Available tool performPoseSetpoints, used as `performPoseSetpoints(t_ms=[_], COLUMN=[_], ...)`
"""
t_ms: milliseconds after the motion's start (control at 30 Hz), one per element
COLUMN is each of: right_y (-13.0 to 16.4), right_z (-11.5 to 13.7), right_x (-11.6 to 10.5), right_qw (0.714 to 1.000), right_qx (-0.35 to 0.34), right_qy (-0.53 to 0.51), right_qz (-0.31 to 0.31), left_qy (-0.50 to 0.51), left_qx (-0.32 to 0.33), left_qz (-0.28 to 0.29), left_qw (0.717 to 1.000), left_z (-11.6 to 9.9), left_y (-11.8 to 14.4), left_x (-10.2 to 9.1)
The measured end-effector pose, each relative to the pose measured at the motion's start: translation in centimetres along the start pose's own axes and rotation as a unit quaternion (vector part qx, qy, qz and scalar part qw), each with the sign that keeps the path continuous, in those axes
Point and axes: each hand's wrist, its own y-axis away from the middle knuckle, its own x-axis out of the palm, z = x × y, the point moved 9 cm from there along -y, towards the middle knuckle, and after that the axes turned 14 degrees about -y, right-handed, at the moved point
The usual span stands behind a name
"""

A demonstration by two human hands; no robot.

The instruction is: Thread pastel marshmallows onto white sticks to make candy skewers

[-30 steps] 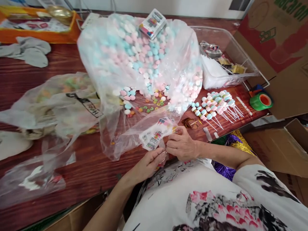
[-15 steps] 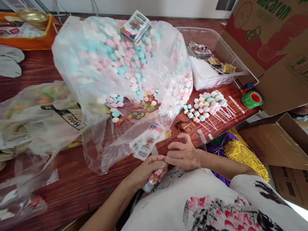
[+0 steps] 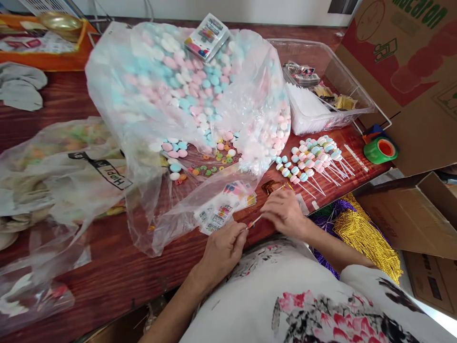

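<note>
Stick (image 3: 257,219), white and slender, is held near the front edge of the surface (image 3: 117,276). One end is pinched by the closed left hand (image 3: 224,245); the shaft is gripped by the right hand (image 3: 285,213). Printed cards (image 3: 218,213) are fanned just beyond the left hand; marshmallow skewers (image 3: 314,159) are grouped farther off, beyond the right hand and in front of a clear plastic tub (image 3: 342,78).

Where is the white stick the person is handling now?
In the head view, just right of and below centre: the white stick spans from the left hand to the right hand, near the fanned printed cards.
</note>
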Motion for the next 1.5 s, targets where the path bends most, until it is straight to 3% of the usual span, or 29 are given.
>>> performPoseSetpoints(t_ms=[67,133,233,300,400,500,567,667,733,800,900,1000,1200,1267,1400,1500], right_y=[-0.3,-0.6,-1.2,-1.6,-2.0,-2.2,-2.1,-1.6,-1.0,-0.9,-1.2,-1.4,-2.3,-2.5,-2.8,-2.8], right_z=[-1.9,-3.7,-5.2,-5.8,-6.2,-6.1,-5.2,-2.8,-1.0,0.9,4.2,4.8,3.4,3.3,3.4,3.5], right_x=[-3.2,-4.5,-3.3,-2.1,-1.0,-1.9,-3.8,-7.1,-7.7,-5.9,-0.9,2.1,3.0,3.3,4.3,4.5], right_qw=[0.995,0.984,0.976,0.974,0.972,0.973,0.980,0.988,0.982,0.978,0.989,0.992,0.981,0.973,0.965,0.967], right_qx=[0.022,0.030,0.000,-0.018,-0.033,-0.045,-0.047,-0.033,-0.014,-0.006,-0.060,-0.073,-0.010,0.011,0.042,0.040], right_qy=[0.076,0.160,0.220,0.224,0.226,0.223,0.195,0.097,0.005,-0.060,-0.034,-0.033,-0.186,-0.225,-0.259,-0.251], right_qz=[-0.063,-0.066,-0.001,0.029,0.049,0.045,0.005,-0.114,-0.187,-0.199,-0.132,-0.098,-0.055,-0.049,-0.021,-0.022], left_qy=[0.103,0.213,0.331,0.373,0.403,0.420,0.428,0.430,0.429,0.432,0.431,0.417,0.429,0.412,0.362,0.381], left_qx=[-0.067,-0.148,-0.254,-0.290,-0.305,-0.318,-0.323,-0.317,-0.303,-0.279,-0.238,-0.217,-0.221,-0.210,-0.176,-0.183], left_qz=[-0.019,-0.038,-0.048,-0.034,-0.015,-0.012,-0.009,-0.013,-0.017,-0.027,-0.073,-0.108,-0.094,-0.103,-0.126,-0.125], left_qw=[0.992,0.965,0.908,0.881,0.863,0.850,0.844,0.845,0.851,0.858,0.867,0.876,0.871,0.881,0.907,0.897], left_z=[1.7,3.5,5.3,5.4,5.2,5.3,5.3,4.8,3.9,2.8,1.6,1.3,2.4,2.6,2.4,2.7], left_y=[0.4,1.1,2.3,2.9,3.3,3.8,4.0,3.3,2.1,0.5,-1.5,-1.7,0.2,0.4,0.6,0.8], left_x=[-0.5,-0.7,-0.1,0.4,0.6,0.5,0.5,0.8,1.1,1.2,0.5,-0.2,0.5,0.2,-0.9,-0.6])
